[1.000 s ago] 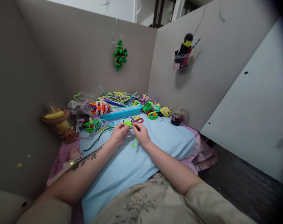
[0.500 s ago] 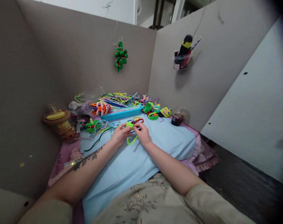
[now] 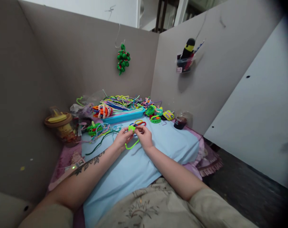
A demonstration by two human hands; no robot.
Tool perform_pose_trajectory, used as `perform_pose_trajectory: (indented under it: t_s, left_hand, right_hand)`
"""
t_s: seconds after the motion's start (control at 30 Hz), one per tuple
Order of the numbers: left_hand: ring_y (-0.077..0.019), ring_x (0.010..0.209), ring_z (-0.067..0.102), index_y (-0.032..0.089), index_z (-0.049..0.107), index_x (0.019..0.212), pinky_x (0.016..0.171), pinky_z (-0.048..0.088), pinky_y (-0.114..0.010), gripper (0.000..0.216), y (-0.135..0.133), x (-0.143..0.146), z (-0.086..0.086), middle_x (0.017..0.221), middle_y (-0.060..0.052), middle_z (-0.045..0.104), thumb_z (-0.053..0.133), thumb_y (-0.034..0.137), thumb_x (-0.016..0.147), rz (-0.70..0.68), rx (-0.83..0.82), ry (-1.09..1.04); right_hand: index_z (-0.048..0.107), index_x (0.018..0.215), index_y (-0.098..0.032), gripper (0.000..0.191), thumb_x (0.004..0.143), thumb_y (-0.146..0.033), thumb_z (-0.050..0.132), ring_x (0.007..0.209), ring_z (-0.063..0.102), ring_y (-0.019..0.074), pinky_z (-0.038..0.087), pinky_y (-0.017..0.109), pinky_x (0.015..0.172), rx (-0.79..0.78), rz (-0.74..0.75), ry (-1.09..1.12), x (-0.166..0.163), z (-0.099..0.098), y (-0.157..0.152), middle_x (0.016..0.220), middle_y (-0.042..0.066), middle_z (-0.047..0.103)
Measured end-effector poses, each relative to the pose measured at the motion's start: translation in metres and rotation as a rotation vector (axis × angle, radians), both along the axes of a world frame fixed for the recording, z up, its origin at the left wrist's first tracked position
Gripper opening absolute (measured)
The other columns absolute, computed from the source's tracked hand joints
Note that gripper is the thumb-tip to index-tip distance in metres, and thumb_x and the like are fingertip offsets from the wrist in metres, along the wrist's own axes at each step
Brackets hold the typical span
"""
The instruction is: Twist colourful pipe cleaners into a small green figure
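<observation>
Between my two hands, above the light blue cloth [image 3: 115, 180], is a small bright green pipe-cleaner piece [image 3: 131, 128]. My left hand [image 3: 122, 138] pinches it from the left with thumb and fingers. From the right, my right hand [image 3: 144, 136] grips its edge with closed fingertips. A loose green pipe-cleaner end [image 3: 132, 146] curves down below the hands. Just beyond the fingers lie red, yellow and blue pipe-cleaner loops [image 3: 141, 122] on the cloth. The exact shape of the held piece is partly hidden by my fingers.
A blue tray [image 3: 124, 117] heaped with pipe cleaners stands behind my hands. Finished pieces lie around it, including a striped orange one [image 3: 105, 111] and a green one [image 3: 94, 128]. A lidded tumbler [image 3: 60, 126] is at left, a dark drink cup [image 3: 180, 122] at right. Grey panels enclose the table.
The loose green end has swung left and slightly lower, and now forms a wider curve beneath the hands. Both hands keep their pinch in nearly the same place.
</observation>
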State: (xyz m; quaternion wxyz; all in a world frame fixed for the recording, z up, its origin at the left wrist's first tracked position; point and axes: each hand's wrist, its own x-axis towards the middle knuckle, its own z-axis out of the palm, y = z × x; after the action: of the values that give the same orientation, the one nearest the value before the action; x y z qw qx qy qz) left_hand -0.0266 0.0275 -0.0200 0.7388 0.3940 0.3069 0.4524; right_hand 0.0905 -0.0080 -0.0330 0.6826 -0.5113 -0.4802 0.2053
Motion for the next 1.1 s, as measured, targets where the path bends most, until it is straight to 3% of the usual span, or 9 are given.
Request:
perform_pose_trajectory:
  t_s: [0.2,0.4,0.73,0.93,1.1]
  left_hand:
    - [-0.0082,0.069,0.060,0.018,0.059,0.087,0.065,0.046,-0.020,0.038,0.0004,0.0004,-0.0024,0.081,0.001,0.066,0.078,0.022,0.055,-0.005,-0.007,-0.042]
    - [-0.0085,0.069,0.059,0.018,0.059,0.084,0.065,0.045,-0.020,0.035,-0.0028,0.0000,0.0019,0.079,0.002,0.064,0.078,0.019,0.055,-0.006,0.005,-0.076]
    - [-0.0092,0.070,0.059,0.015,0.058,0.085,0.066,0.045,-0.021,0.037,0.0001,-0.0026,0.0021,0.079,-0.001,0.064,0.078,0.022,0.054,-0.027,0.100,-0.040]
    - [-0.0101,0.063,0.057,0.015,0.058,0.083,0.063,0.044,-0.023,0.035,0.0020,-0.0017,-0.0011,0.071,0.000,0.064,0.076,0.027,0.056,0.056,0.302,0.143]
    - [-0.0115,0.061,0.054,0.016,0.058,0.081,0.060,0.042,-0.023,0.028,0.0041,-0.0035,-0.0026,0.069,0.001,0.061,0.071,0.028,0.059,0.244,0.505,0.304]
  right_hand:
    - [0.061,0.083,-0.018,0.023,0.068,-0.035,0.062,0.069,0.058,0.0145,0.046,0.025,0.062,-0.005,-0.099,-0.056,0.0005,-0.0015,0.0005,0.077,0.002,0.065]
    - [0.068,0.087,-0.019,0.024,0.071,-0.035,0.061,0.075,0.059,0.0167,0.048,0.029,0.071,0.014,-0.082,-0.117,0.0012,-0.0034,-0.0002,0.086,0.005,0.068]
    - [0.070,0.078,-0.020,0.016,0.073,-0.031,0.060,0.076,0.059,0.0169,0.047,0.030,0.073,0.046,0.025,-0.160,0.0045,-0.0048,0.0026,0.079,0.003,0.067]
    - [0.068,0.077,-0.021,0.014,0.075,-0.026,0.056,0.076,0.057,0.0164,0.045,0.029,0.072,0.036,-0.002,-0.291,0.0043,-0.0055,0.0036,0.076,0.002,0.065]
    - [0.068,0.076,-0.022,0.015,0.077,-0.022,0.053,0.075,0.054,0.0165,0.043,0.030,0.075,0.048,-0.023,-0.464,0.0005,-0.0022,0.0001,0.071,0.002,0.063]
